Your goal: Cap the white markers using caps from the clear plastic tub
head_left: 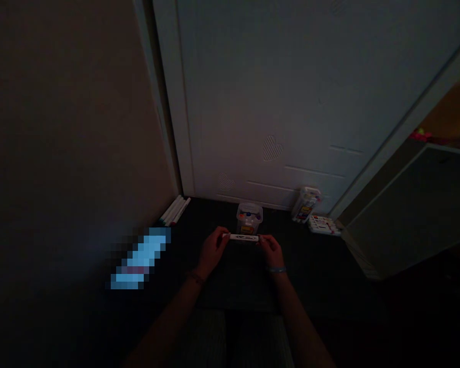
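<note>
A white marker with dark print on its barrel lies level between my two hands. Its left end is pinched by the fingers of my left hand. My right hand grips the other end, where a small dark tip or cap shows partly behind the fingers. Just beyond the marker stands a clear plastic container with several coloured marker ends inside and an orange label on its front. The marker hides the container's lower edge.
Several white markers lie at the table's back left. Nearer, a bright pixelated shape glows. At the back right, a clear marker case stands upright beside a flat marker pack. A white panel with hearts rises behind the dark table.
</note>
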Motion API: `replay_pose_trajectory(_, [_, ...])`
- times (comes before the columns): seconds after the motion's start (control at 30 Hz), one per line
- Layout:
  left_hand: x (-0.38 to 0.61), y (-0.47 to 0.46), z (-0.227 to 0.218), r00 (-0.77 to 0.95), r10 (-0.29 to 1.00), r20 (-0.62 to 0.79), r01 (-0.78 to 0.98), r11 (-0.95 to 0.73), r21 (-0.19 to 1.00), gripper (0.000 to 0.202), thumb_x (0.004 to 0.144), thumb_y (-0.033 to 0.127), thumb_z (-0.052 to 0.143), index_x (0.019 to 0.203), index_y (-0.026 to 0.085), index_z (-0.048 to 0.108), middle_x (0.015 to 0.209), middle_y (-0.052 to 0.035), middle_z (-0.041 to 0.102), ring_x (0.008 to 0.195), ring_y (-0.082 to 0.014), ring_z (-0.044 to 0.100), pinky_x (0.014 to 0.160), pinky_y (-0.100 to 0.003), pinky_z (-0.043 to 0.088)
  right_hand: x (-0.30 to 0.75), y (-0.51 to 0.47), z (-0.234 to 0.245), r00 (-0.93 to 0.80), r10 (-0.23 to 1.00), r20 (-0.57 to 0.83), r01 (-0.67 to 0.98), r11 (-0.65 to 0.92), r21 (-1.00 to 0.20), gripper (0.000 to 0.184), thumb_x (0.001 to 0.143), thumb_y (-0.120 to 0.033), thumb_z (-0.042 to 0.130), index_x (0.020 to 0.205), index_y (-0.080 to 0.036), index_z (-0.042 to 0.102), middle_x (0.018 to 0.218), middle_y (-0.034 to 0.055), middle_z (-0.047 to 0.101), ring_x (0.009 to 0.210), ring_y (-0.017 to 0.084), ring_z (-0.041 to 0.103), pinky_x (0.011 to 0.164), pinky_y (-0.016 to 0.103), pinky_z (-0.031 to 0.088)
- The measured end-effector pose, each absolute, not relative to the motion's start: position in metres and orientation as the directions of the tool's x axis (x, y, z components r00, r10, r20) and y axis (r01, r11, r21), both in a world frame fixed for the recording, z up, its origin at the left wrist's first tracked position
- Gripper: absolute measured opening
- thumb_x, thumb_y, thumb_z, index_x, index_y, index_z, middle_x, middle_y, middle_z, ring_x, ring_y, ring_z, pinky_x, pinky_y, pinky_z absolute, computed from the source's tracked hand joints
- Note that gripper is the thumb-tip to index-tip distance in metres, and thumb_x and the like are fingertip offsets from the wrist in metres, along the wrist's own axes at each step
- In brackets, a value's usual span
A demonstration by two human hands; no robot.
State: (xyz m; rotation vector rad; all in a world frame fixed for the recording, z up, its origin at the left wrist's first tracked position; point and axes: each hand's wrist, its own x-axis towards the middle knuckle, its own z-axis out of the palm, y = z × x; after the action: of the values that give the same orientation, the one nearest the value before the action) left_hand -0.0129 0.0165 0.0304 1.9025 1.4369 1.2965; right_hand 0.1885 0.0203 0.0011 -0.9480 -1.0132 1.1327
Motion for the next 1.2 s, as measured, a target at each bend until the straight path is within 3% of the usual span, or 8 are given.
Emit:
replay_pose_trajectory(0.17, [-0.014,0.018,0.028,0.030,0.911,0.412,0.517,-0.366,0.773,0.022,0.087,0.037,0.038,0.091,0.020,0.052,0.076,0.0005,0.056,0.068,-0.0139,0.054,0.063,-0.023,0.041,0.188,0.019,0.004,0.118,0.982,0.149,-0.245,0.175,-0.954,0.021,0.071,-0.039,0.065,0.081,-0.020,0.063,0.072,-0.0010,0.064,0.068,0.014,0.058,0.065,0.025,0.044])
replay_pose_trajectory(0.33, [-0.014,0.019,0.025,0.054,0.896,0.441,0.486,-0.409,0.772,0.025,0.084,0.035,0.046,0.104,0.021,0.049,0.090,-0.0023,0.057,0.078,-0.0150,0.054,0.070,-0.026,0.043,0.189,0.018,0.007,0.145,0.982,0.123,-0.201,0.151,-0.968,0.026,0.071,-0.044,0.063,0.079,-0.019,0.061,0.068,-0.0011,0.062,0.064,0.014,0.056,0.061,0.024,0.042])
replay_pose_trajectory(0.57, [-0.014,0.020,0.025,0.106,0.877,0.468,0.494,-0.455,0.741,0.019,0.087,0.033,0.041,0.093,0.020,0.054,0.090,-0.0029,0.058,0.083,-0.0165,0.054,0.076,-0.028,0.043,0.187,0.012,0.012,0.169,0.966,0.197,0.016,0.197,-0.980,0.032,0.075,-0.050,0.057,0.068,-0.019,0.055,0.061,-0.0014,0.055,0.059,0.013,0.050,0.054,0.023,0.038])
replay_pose_trajectory(0.77, [-0.014,0.020,0.026,0.083,0.890,0.449,0.520,-0.423,0.742,0.021,0.087,0.035,0.041,0.091,0.020,0.055,0.084,-0.0017,0.058,0.076,-0.0154,0.055,0.069,-0.026,0.043,0.188,0.009,0.015,0.174,0.940,0.294,0.195,0.259,-0.946,0.036,0.078,-0.049,0.053,0.060,-0.019,0.050,0.055,-0.0043,0.046,0.054,0.010,0.042,0.053,0.022,0.033])
replay_pose_trajectory(1.2, [-0.013,0.018,0.027,0.162,0.880,0.447,0.496,-0.464,0.733,0.025,0.090,0.033,0.033,0.090,0.020,0.055,0.088,-0.0039,0.059,0.085,-0.0172,0.055,0.078,-0.028,0.042,0.190,0.010,0.012,0.217,0.940,0.263,0.152,0.234,-0.960,0.040,0.081,-0.050,0.048,0.057,-0.019,0.044,0.052,-0.0060,0.037,0.050,0.009,0.035,0.048,0.022,0.028])
